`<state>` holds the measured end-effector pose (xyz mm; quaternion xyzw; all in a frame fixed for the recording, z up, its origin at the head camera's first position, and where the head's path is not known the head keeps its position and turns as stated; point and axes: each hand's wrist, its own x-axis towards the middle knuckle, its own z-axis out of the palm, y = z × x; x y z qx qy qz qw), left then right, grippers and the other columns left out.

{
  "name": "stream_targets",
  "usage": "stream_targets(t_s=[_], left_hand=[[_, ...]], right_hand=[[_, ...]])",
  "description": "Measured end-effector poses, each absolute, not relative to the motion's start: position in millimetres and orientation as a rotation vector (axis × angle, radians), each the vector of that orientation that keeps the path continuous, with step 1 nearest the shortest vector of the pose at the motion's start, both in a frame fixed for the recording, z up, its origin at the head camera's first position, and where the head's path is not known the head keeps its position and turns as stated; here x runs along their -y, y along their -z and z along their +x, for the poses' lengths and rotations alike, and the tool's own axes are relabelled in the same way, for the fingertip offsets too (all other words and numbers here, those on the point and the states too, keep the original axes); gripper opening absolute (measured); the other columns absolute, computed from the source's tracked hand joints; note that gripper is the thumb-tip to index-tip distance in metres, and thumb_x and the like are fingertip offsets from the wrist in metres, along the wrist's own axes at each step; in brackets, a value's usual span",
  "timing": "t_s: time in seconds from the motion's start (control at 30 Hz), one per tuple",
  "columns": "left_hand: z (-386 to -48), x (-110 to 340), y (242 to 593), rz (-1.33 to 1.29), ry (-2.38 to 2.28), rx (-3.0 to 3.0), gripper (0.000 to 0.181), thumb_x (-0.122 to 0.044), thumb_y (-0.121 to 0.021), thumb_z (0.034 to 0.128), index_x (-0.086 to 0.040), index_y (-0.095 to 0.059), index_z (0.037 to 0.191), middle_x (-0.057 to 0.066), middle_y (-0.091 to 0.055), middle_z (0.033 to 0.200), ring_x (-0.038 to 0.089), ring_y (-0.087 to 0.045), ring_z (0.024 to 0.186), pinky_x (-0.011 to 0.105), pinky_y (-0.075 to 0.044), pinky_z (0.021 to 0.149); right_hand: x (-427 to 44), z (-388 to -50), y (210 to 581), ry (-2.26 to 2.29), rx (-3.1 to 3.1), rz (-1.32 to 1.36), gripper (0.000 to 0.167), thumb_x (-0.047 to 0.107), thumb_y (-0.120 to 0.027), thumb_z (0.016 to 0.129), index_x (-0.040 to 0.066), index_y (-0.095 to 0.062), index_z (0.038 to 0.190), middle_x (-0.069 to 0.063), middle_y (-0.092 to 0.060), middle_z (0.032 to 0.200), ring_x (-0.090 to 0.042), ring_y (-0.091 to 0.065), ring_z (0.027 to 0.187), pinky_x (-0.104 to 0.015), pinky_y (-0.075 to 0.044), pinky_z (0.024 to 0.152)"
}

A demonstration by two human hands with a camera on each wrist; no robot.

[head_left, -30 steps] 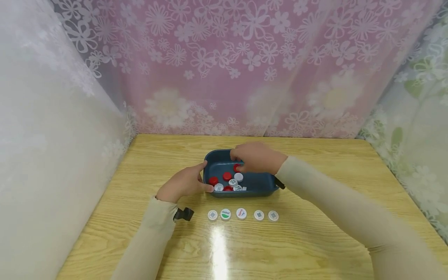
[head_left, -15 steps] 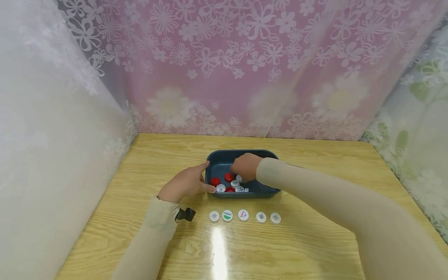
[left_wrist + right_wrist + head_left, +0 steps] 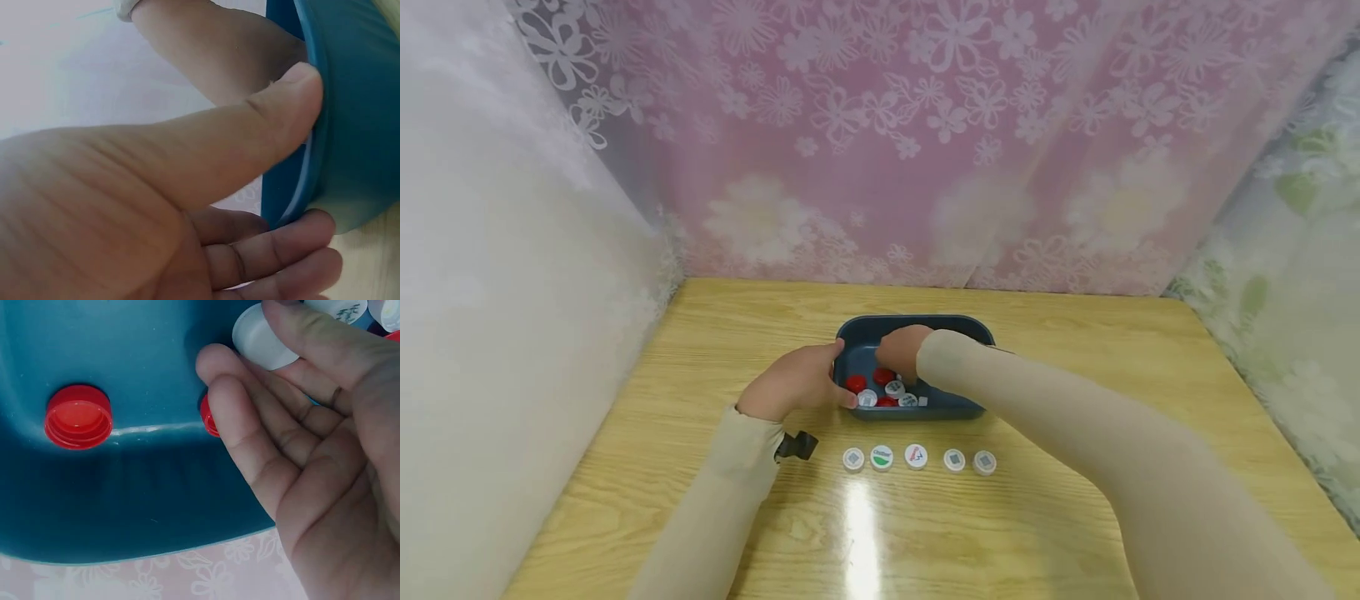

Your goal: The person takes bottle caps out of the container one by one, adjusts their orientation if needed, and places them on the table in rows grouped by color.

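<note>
A blue plastic tub point(image 3: 951, 412) holds red and white bottle caps near its front left. My left hand point(image 3: 793, 382) grips the tub's left end; in the left wrist view, its thumb point(image 3: 275, 119) lies over the rim and the fingers touch the outside wall. Inside the tub, my right hand point(image 3: 901, 350) pinches a white bottle cap point(image 3: 259, 340) between thumb and fingers, seen in the right wrist view. One red cap point(image 3: 78, 419) lies apart on the tub floor; another is partly behind the fingers. My right sleeve hides the tub's right part in the head view.
In front of the tub, a row of several white caps point(image 3: 916, 456) lies on the wooden table point(image 3: 1037, 533), some bearing square printed marks, one a green logo. A pink floral curtain point(image 3: 880, 192) hangs behind the table, with pale cloth at both sides.
My right hand has moved from the tub's back rim down into it and slightly left, onto a white cap. My left hand has stayed on the left end, and the row of caps is unchanged.
</note>
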<state>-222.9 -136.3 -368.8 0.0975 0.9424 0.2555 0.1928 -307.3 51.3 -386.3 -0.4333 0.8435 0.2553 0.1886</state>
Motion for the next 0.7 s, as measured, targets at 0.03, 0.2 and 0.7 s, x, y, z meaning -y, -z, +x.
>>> stream_targets(t_s=[0.03,0.2,0.7], left_hand=[[-223.1,136.5,366.7,0.275,-0.706,-2.645,0.101,-0.038,-0.086,0.0863,-0.01,-0.029,0.164,0.012,-0.051,0.155,0.031,-0.051,0.139,0.049,-0.043,0.113],[-223.5,134.6,360.3,0.297,-0.635,-2.646,0.099,-0.039,-0.084,0.0883,-0.007,-0.028,0.164,0.012,-0.037,0.165,0.033,-0.04,0.148,0.05,-0.038,0.118],[-223.5,128.7,358.1,0.302,-0.562,-2.625,0.1,-0.04,-0.082,0.0901,-0.004,-0.025,0.164,0.012,-0.035,0.166,0.033,-0.04,0.149,0.048,-0.038,0.118]], right_hand=[[-48.5,-305.8,383.1,-0.726,-2.37,-1.213,0.02,0.018,-0.08,0.092,0.015,-0.074,0.111,0.0,-0.072,0.095,-0.017,-0.063,0.082,-0.035,-0.059,0.085],[-46.0,-310.8,383.8,-0.688,-2.369,-1.181,0.015,0.02,-0.08,0.093,0.017,-0.075,0.107,0.003,-0.071,0.089,-0.014,-0.061,0.078,-0.032,-0.058,0.081],[-50.6,-324.1,396.3,-0.578,-2.341,-1.135,0.014,0.029,-0.081,0.091,0.02,-0.076,0.101,0.007,-0.066,0.078,-0.014,-0.061,0.073,-0.03,-0.055,0.073]])
